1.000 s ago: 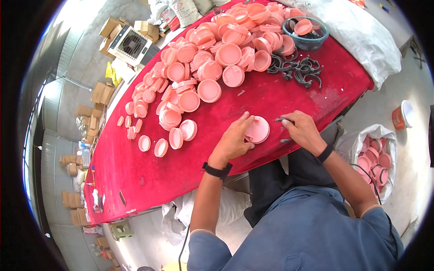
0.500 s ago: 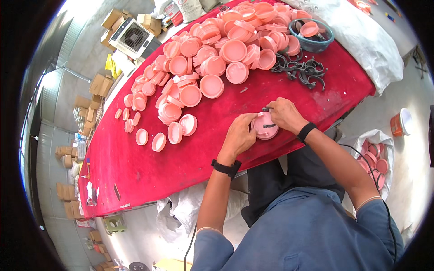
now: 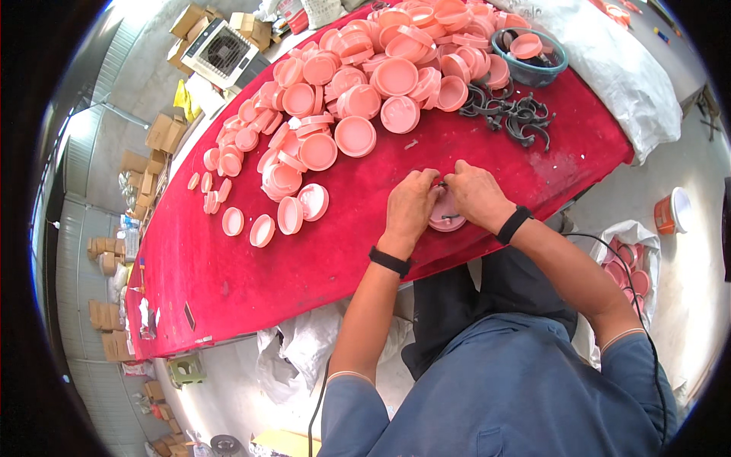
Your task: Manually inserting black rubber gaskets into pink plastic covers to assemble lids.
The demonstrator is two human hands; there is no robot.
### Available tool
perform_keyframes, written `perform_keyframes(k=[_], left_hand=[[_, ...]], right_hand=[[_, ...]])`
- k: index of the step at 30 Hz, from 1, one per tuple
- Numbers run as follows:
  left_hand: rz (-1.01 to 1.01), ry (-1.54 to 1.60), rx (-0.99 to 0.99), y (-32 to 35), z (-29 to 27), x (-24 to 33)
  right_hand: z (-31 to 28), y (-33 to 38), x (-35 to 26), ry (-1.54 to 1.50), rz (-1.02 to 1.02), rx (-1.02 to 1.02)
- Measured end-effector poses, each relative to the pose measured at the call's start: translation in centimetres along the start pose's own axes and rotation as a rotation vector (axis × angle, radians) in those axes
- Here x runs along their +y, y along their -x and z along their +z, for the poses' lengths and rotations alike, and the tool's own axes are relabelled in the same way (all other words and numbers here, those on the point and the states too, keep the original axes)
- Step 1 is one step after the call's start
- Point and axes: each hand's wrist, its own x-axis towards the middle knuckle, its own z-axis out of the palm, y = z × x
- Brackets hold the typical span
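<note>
A round pink plastic lid lies on the red cloth in front of me, largely covered by my hands. A small dark plastic piece shows at its far edge, between my fingertips. My left hand is closed, thumb and fingers pinching at that piece from the left. From the right, my right hand is also closed on it, its fingers bent down over the lid. Another short dark strip shows across the lid's face. What lies under the fingers is hidden.
Pink round lids are heaped across the far part of the red-covered table. Several dark curved clips lie beyond my right hand, near a blue basin. A white sack of pink parts stands on the floor at right.
My left hand has moved from the lid's left side to its far edge, meeting my right hand at the dark piece. The lid is now more covered.
</note>
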Motion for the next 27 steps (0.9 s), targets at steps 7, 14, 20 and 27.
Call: perform_keyframes(k=[7, 14, 20, 27], left_hand=[[0.081, 0.009, -0.059, -0.1, -0.2, -0.6], [0.045, 0.015, -0.070, -0.3, -0.4, -0.5], [-0.007, 0.038, -0.097, -0.2, -0.5, -0.7], [-0.011, 0.034, -0.107, -0.2, -0.5, -0.9]], right_hand=[[0.1, -0.2, -0.1, 0.047, -0.043, -0.010], [0.2, -0.7, -0.4, 0.087, -0.102, 0.009], [0.4, -0.4, 1.5, -0.012, -0.063, -0.041], [-0.5, 0.5, 0.5, -0.072, 0.034, 0.008]])
